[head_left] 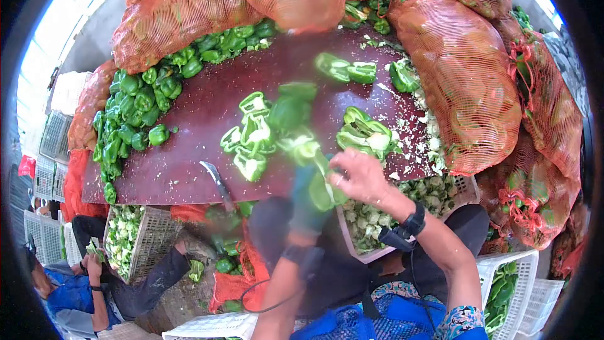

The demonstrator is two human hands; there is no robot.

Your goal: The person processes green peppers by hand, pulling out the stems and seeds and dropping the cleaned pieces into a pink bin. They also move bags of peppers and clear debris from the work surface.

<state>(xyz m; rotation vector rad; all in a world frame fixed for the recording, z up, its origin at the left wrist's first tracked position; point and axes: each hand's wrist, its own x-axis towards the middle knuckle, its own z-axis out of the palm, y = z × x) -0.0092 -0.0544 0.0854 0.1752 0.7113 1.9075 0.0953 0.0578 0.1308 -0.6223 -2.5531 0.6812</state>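
My left hand, which looks covered by a teal glove, is closed round a cut green bell pepper; both are blurred. Beside it, my right hand is bare, its fingers curled together at the pepper's edge. What those fingertips pinch, if anything, is too small to name. Opened pepper halves lie on the dark red board to the left, under a blurred green pepper. To the right is another split pepper, with more halves farther back. A knife rests at the board's near edge.
Whole peppers pile along the left of the board. Full mesh sacks ring its back and right. A crate of pepper cores stands below the near edge. A co-worker sits at lower left.
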